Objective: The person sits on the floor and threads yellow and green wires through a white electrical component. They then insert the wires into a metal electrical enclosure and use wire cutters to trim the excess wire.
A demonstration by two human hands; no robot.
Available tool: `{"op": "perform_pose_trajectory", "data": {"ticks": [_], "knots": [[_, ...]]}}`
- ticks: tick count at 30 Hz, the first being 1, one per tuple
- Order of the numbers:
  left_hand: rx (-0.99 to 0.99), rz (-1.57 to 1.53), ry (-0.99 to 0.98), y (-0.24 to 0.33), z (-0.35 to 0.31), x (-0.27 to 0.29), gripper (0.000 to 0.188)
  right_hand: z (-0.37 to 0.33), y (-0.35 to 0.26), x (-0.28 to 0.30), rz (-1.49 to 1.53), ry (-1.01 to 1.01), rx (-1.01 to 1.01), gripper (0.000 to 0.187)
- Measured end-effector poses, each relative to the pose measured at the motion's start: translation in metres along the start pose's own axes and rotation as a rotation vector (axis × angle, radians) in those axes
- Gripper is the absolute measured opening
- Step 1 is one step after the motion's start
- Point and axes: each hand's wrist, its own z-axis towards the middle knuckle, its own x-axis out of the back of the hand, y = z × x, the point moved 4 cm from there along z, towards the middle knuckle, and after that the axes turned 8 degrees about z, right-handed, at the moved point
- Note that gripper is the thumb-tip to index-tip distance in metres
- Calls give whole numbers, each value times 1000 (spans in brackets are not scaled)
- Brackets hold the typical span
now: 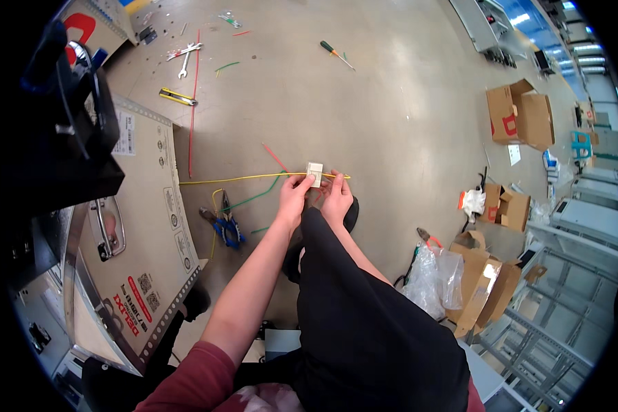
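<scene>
My left hand (294,197) grips a small white rectangular block (314,169), thumb on its front face. A long yellow wire (244,178) stretches from the cardboard-coloured panel at left to the block, and its end shows on the far side. That end is pinched in the closed fingers of my right hand (337,200), close beside the block. Near my left hand lie a red wire (275,156) and a green wire (259,195); whether they join the block is hidden. Blue-handled pliers (226,228) rest on the floor to the left.
A large panelled box (151,226) with a metal handle stands at left. Farther off on the floor lie a yellow utility knife (177,97), wrenches (185,62) and a screwdriver (336,54). At right are open cartons (501,113), clear plastic bags (429,278) and metal frames (563,323).
</scene>
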Motion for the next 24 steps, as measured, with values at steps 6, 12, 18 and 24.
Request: {"op": "perform_pose_trajectory", "data": {"ticks": [6, 12, 18, 24], "knots": [[26, 60, -46, -4, 12, -1, 39, 7, 2, -1, -20, -49, 38, 48], [26, 16, -46, -3, 14, -1, 36, 9, 1, -8, -97, -74, 42, 43], [70, -3, -62, -3, 14, -4, 32, 11, 7, -10, -183, -115, 75, 32], [61, 14, -50, -2, 12, -2, 30, 6, 3, -14, -251, -112, 42, 33]]}}
